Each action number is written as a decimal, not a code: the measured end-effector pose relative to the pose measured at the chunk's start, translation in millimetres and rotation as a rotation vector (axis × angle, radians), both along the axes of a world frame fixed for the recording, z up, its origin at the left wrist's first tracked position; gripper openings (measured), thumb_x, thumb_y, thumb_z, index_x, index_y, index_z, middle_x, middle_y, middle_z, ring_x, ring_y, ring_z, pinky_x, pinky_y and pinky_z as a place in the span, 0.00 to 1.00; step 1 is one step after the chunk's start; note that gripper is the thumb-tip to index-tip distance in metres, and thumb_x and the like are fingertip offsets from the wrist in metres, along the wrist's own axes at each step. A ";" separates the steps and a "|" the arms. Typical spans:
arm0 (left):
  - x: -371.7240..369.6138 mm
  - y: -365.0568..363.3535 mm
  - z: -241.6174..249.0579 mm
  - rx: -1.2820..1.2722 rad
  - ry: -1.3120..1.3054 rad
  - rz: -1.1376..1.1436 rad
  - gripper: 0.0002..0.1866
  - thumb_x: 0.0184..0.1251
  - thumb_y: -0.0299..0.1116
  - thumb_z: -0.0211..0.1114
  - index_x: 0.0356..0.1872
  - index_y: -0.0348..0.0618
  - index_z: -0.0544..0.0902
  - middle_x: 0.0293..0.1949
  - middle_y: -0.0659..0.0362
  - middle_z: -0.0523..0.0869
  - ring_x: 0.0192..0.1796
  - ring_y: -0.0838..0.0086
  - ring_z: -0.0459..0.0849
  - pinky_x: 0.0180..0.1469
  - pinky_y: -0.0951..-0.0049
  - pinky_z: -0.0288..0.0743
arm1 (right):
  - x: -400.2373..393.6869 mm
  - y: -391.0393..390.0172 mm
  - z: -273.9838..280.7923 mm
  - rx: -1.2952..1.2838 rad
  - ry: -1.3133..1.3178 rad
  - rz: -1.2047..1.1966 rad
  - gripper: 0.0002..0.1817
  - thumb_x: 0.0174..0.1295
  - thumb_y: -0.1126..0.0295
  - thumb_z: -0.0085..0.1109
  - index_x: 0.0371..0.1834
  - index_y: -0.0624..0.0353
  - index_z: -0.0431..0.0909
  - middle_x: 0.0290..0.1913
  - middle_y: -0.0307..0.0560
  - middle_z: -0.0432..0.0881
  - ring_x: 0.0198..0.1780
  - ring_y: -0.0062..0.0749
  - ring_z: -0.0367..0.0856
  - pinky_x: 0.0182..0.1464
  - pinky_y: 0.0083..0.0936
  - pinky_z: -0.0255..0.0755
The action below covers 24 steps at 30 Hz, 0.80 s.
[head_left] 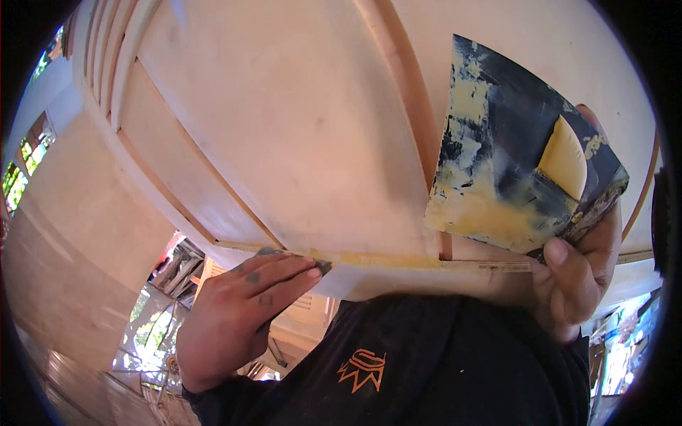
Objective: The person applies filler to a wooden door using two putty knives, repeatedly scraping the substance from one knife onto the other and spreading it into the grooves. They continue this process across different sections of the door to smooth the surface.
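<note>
Head view: filler worked into a panel seam.
Left hand [245, 312], fingers closed, presses a small scraper [323, 267] onto the seam [398, 261]; right hand [579, 273], at 3 o'clock, grips a putty-smeared board [497, 163] tilted, keeping the putty [565, 157] close.

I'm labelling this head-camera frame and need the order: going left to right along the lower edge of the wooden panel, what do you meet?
Left hand → small scraper tip under its fingers → yellow filler line along the panel's edge → smeared filler board → right hand holding it.

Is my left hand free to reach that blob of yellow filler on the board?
Probably yes: the left hand presses a small scraper to the wood, and nothing lies between it and the filler blob on the board.
</note>
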<state>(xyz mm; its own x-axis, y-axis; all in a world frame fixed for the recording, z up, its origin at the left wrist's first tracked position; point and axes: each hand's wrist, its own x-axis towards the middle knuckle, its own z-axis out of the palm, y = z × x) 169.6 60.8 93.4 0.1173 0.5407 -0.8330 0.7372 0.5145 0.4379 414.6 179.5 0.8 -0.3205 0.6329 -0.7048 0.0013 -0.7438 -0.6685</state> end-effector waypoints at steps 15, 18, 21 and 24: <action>58.8 3.8 -14.1 0.513 0.148 -0.718 0.15 0.53 0.34 0.60 0.41 0.39 0.84 0.48 0.54 0.80 0.53 0.63 0.75 0.54 0.60 0.70 | -7.1 1.4 -9.9 0.029 0.222 -0.046 0.38 0.45 0.79 0.46 0.66 0.73 0.52 0.60 0.57 0.68 0.62 0.38 0.69 0.65 0.29 0.60; 67.1 9.7 -23.8 0.597 0.152 -0.754 0.15 0.52 0.34 0.60 0.38 0.36 0.84 0.47 0.55 0.80 0.52 0.64 0.75 0.53 0.60 0.70 | -5.8 4.4 -8.4 0.049 0.261 -0.080 0.37 0.47 0.81 0.44 0.66 0.73 0.50 0.60 0.59 0.68 0.60 0.40 0.71 0.63 0.31 0.65; 76.4 13.7 -27.8 0.581 0.112 -0.860 0.17 0.49 0.35 0.60 0.37 0.33 0.84 0.46 0.53 0.80 0.51 0.62 0.75 0.52 0.60 0.70 | -0.8 8.8 -14.2 0.059 0.331 -0.042 0.36 0.49 0.83 0.42 0.67 0.73 0.47 0.59 0.63 0.67 0.59 0.45 0.73 0.60 0.35 0.71; 80.2 15.2 -27.2 0.546 0.105 -0.860 0.20 0.46 0.36 0.59 0.37 0.31 0.84 0.46 0.51 0.80 0.51 0.60 0.75 0.53 0.58 0.70 | 1.1 10.6 -17.2 0.073 0.352 -0.004 0.37 0.49 0.83 0.42 0.67 0.73 0.46 0.59 0.64 0.67 0.59 0.46 0.73 0.59 0.36 0.73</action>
<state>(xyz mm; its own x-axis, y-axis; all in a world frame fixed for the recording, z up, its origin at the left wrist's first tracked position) 249.8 76.1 66.2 0.5853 0.6161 -0.5271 0.8107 -0.4571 0.3659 415.7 190.1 -16.5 -0.5332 0.6791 -0.5045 -0.2415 -0.6937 -0.6786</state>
